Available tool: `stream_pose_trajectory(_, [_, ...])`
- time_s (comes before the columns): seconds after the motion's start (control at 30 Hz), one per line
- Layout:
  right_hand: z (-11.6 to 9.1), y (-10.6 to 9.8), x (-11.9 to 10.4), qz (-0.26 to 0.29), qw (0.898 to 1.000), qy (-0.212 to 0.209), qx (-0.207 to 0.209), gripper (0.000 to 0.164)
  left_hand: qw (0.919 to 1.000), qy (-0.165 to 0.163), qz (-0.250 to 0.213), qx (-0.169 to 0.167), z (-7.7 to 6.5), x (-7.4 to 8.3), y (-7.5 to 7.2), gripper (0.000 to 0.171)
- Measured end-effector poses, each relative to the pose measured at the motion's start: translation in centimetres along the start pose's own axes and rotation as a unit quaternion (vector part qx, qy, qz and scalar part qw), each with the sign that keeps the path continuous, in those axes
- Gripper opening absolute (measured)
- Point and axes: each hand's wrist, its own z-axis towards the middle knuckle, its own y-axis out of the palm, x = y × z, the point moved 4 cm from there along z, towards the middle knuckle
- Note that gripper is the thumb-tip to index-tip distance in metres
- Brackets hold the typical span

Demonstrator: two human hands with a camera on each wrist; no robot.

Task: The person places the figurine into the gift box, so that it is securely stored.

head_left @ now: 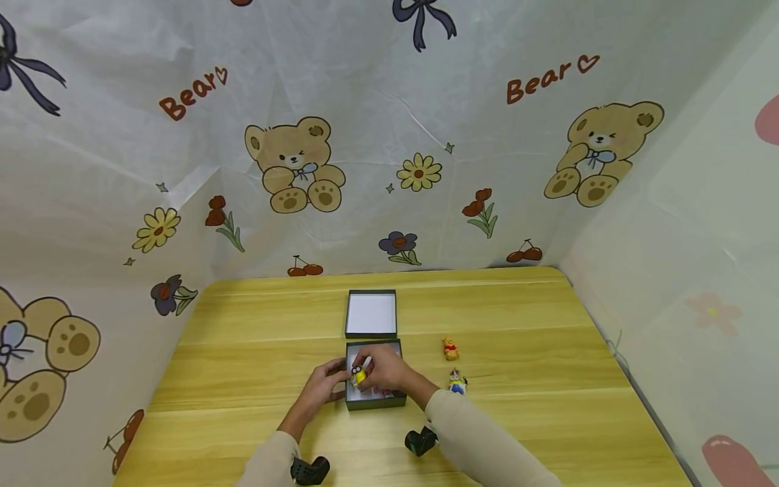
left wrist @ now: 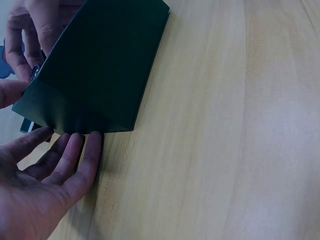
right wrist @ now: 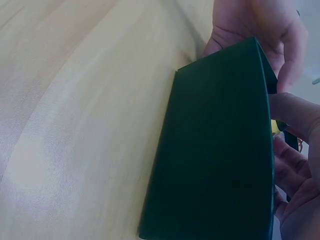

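A dark green box (head_left: 376,404) with a pale inside stands on the table. My right hand (head_left: 386,368) reaches over it and pinches a small yellow figurine (head_left: 359,376) with black-and-white eyes at the box's left part. My left hand (head_left: 319,389) holds the box's left wall; in the left wrist view its fingertips (left wrist: 92,142) press the outside while the thumb lies at the rim. Small pinkish-red things show inside the box, partly hidden by the right hand. In the right wrist view, the box wall (right wrist: 215,150) covers most of the figurine.
Behind the box lies its lid (head_left: 371,314), white side up. To the right stand a yellow bear figurine (head_left: 450,349) in red and a second figurine (head_left: 457,382) in yellow, white and blue. A bear-printed sheet (head_left: 365,101) hangs behind the wooden table (head_left: 255,331).
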Motion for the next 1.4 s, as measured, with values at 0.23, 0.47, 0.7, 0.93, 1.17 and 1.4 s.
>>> stream_pose_trajectory(0.23, [0.1, 0.4, 0.1, -0.021, 1.0, 0.001, -0.004, 0.031, 1.0, -0.001, -0.007, 0.0, 0.0, 0.1, 0.0, 0.053])
stream_pose_trajectory(0.47, [0.2, 0.7, 0.2, -0.038, 0.999, -0.018, 0.002, 0.012, 0.9998, 0.004, -0.014, -0.015, -1.6, 2.0, 0.4, 0.051])
stream_pose_trajectory(0.7, [0.3, 1.0, 0.1, -0.058, 0.998, -0.021, -0.008, 0.014, 0.9999, 0.006, -0.011, -0.004, -1.2, 1.6, 0.3, 0.052])
stream_pose_trajectory(0.93, [0.6, 1.1, 0.1, -0.095, 0.995, -0.014, -0.018, 0.021, 0.9998, 0.007, -0.016, -0.008, -0.8, 1.2, 0.2, 0.052])
stream_pose_trajectory(1.17, [0.7, 1.4, 0.3, -0.1, 0.994, -0.004, -0.04, 0.018, 0.9998, 0.003, -0.017, -0.003, -0.1, 0.0, 0.0, 0.054])
stream_pose_trajectory(1.4, [0.9, 1.5, 0.4, -0.138, 0.989, -0.004, -0.048, 0.009, 0.9999, 0.007, -0.015, -0.004, -0.1, -0.1, 0.0, 0.052])
